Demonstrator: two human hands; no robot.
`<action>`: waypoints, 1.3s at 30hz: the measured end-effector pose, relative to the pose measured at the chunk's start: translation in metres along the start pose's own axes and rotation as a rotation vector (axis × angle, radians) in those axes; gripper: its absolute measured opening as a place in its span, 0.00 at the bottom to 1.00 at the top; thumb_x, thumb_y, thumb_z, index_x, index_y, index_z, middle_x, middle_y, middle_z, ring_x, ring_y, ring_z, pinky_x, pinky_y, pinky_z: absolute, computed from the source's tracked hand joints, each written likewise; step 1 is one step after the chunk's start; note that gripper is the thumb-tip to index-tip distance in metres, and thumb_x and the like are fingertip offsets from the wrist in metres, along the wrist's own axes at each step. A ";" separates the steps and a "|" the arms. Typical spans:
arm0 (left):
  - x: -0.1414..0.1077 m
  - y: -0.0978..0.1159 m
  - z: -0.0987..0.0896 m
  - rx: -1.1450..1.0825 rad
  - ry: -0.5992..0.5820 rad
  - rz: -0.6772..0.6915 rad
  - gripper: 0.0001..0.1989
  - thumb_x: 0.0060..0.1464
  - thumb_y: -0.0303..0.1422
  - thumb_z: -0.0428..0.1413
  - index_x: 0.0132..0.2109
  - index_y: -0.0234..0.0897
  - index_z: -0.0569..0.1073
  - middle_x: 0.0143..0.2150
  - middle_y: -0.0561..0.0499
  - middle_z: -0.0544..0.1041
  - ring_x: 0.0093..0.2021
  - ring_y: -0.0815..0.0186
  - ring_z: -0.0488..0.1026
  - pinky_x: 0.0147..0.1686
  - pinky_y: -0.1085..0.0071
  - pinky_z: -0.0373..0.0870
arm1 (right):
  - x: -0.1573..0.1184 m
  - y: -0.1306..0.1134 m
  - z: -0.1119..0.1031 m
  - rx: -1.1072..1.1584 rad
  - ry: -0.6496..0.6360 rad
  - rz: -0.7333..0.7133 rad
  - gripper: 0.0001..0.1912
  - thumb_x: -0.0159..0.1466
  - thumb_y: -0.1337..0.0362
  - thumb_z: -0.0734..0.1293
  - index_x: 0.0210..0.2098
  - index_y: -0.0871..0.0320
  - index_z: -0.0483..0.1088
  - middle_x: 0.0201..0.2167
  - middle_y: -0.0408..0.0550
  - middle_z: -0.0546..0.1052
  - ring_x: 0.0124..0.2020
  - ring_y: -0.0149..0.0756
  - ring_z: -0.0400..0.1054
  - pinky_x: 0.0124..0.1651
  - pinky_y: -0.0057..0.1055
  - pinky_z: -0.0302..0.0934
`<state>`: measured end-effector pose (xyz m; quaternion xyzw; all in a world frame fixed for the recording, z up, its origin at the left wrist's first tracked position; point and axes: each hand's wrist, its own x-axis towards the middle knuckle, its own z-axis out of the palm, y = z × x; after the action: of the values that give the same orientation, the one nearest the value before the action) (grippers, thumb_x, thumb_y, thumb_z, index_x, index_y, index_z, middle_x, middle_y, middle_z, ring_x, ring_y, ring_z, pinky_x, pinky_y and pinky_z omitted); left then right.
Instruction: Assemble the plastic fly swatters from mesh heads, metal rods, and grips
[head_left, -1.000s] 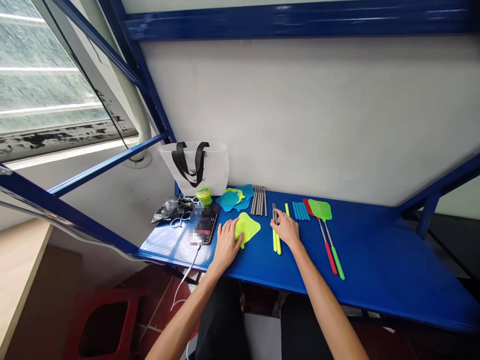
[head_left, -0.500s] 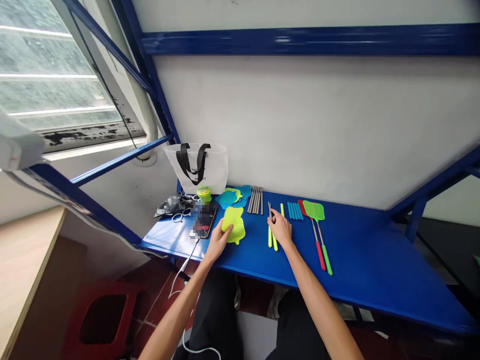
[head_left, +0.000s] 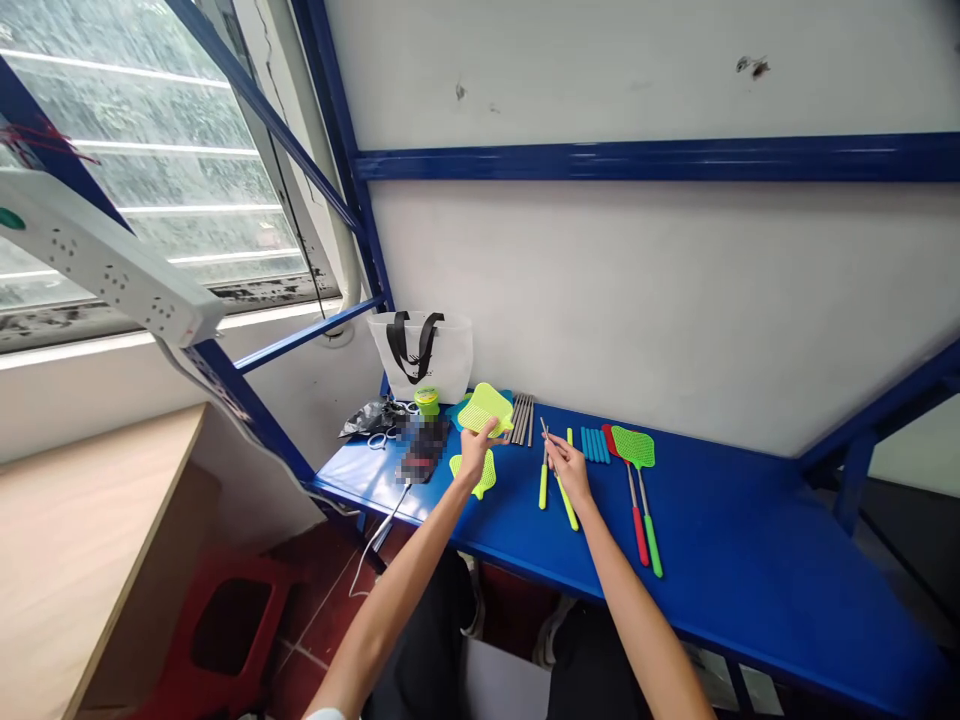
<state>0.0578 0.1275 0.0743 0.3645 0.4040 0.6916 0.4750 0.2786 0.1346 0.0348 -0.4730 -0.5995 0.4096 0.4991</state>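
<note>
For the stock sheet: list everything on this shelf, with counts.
White tote bag, black handles: one, white, at wall.
Round spool: one, lime, by bag.
Crumpled plastic bag: one, black, left.
Metal scissors: one, silver, left.
Blurred phone: one, dark, left.
Steel rods: several, grey, back.
Teal rods: several, teal, centre.
Yellow sticks: two, yellow, front.
Fly swatters: two, green and red, right.
Lime mesh pads: two, lime, centre.
Left hand: holding one pad.
Right hand: pinching a thin rod.

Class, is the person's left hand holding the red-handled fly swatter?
No, the left hand holds a lime mesh swatter head, while the red-handled fly swatter lies on the blue shelf.
</note>
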 end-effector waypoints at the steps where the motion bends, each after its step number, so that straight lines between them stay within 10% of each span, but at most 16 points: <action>1: 0.007 -0.005 0.011 -0.031 -0.018 -0.023 0.26 0.57 0.52 0.70 0.44 0.32 0.77 0.41 0.39 0.84 0.40 0.50 0.87 0.34 0.63 0.83 | 0.000 -0.001 0.000 -0.007 -0.021 -0.004 0.46 0.67 0.28 0.66 0.60 0.64 0.80 0.23 0.44 0.74 0.24 0.38 0.67 0.27 0.33 0.62; 10: 0.031 -0.052 0.041 -0.113 -0.094 -0.107 0.32 0.54 0.59 0.71 0.44 0.34 0.75 0.42 0.37 0.85 0.39 0.49 0.88 0.35 0.59 0.86 | -0.011 0.004 -0.018 -0.664 0.048 -0.251 0.26 0.80 0.49 0.55 0.58 0.51 0.82 0.47 0.55 0.88 0.44 0.48 0.84 0.47 0.41 0.75; 16: 0.027 -0.056 0.035 -0.045 -0.127 -0.095 0.32 0.55 0.62 0.68 0.44 0.35 0.76 0.39 0.39 0.85 0.36 0.53 0.86 0.31 0.63 0.83 | -0.019 -0.001 -0.015 -1.042 -0.022 -0.172 0.21 0.81 0.58 0.56 0.58 0.49 0.79 0.53 0.53 0.86 0.46 0.46 0.83 0.39 0.33 0.66; 39: 0.028 -0.055 0.037 -0.132 -0.093 -0.245 0.31 0.57 0.56 0.71 0.43 0.41 0.62 0.26 0.55 0.76 0.25 0.58 0.83 0.27 0.67 0.78 | -0.014 -0.001 0.004 -0.894 0.229 -0.449 0.26 0.85 0.51 0.55 0.50 0.55 0.82 0.46 0.52 0.87 0.35 0.37 0.80 0.32 0.31 0.58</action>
<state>0.1028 0.1738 0.0432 0.3121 0.3765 0.6360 0.5970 0.2755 0.1209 0.0322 -0.5415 -0.7444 -0.0586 0.3863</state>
